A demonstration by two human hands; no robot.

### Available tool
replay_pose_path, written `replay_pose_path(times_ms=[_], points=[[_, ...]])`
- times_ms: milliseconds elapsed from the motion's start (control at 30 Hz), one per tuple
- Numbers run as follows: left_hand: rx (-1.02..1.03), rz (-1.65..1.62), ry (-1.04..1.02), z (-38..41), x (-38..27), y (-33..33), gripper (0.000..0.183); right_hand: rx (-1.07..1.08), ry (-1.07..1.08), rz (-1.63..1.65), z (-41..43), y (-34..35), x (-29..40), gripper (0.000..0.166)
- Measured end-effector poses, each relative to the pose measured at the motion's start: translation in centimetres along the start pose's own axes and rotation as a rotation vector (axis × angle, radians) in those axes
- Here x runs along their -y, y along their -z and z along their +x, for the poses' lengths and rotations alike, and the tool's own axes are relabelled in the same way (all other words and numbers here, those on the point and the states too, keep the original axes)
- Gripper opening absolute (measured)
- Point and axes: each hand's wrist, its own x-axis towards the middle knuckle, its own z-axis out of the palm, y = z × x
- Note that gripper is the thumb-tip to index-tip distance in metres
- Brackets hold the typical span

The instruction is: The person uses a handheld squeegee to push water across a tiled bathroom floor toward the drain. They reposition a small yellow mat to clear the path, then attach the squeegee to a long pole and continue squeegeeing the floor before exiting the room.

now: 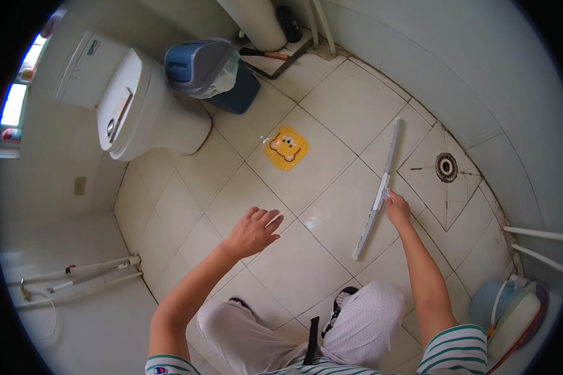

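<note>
My right hand (399,209) holds a floor squeegee head (384,187) by its white middle joint. The long grey blade lies slantwise over the cream floor tiles, and no pole shows on it. My left hand (259,229) hovers over the tiles to the left of the squeegee, fingers apart, with nothing in it. Beyond my left hand, a yellow bear-faced pad (286,148) lies flat on the floor; a small clear piece (263,139) touches or nears its left edge. To the right of the squeegee sits a round floor drain (446,168).
A white toilet (157,112) with its lid down stands at the far left. Beside it is a blue lidded bin (237,91) with a plastic liner. An orange-handled tool (277,55) lies behind. Basins (511,318) lean at the lower right; pipes (82,272) run along the left wall.
</note>
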Motion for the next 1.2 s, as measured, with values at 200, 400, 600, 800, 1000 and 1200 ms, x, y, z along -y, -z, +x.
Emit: replay_pose_path(times_ms=[200, 400, 600, 800, 1000, 1200], points=[[0.168, -0.001, 0.282, 4.3, 5.9, -4.6, 0.028, 0.105, 0.147, -0.092, -0.1, -0.5, 6.8, 0.036], [-0.163, -0.276, 0.68, 11.2, 14.1, -16.1, 0.024, 0.225, 0.131, -0.211, -0.4, -0.3, 9.0, 0.038], [-0.376, -0.174, 0.907, 19.1, 21.0, -18.3, 0.037, 0.146, 0.105, -0.223, -0.6, -0.4, 9.5, 0.037], [-0.004, -0.475, 0.851, 19.2, 22.7, -16.7, 0.035, 0.068, 0.047, -0.232, -1.4, -1.8, 10.7, 0.038], [-0.275, -0.381, 0.74, 8.6, 20.4, -18.2, 0.036, -0.041, 0.18, -0.215, -3.8, -5.4, 15.0, 0.038], [-0.183, -0.427, 1.063, -10.7, 19.0, -22.8, 0.046, 0.228, 0.543, -0.28, -5.9, -15.3, 27.7, 0.034]])
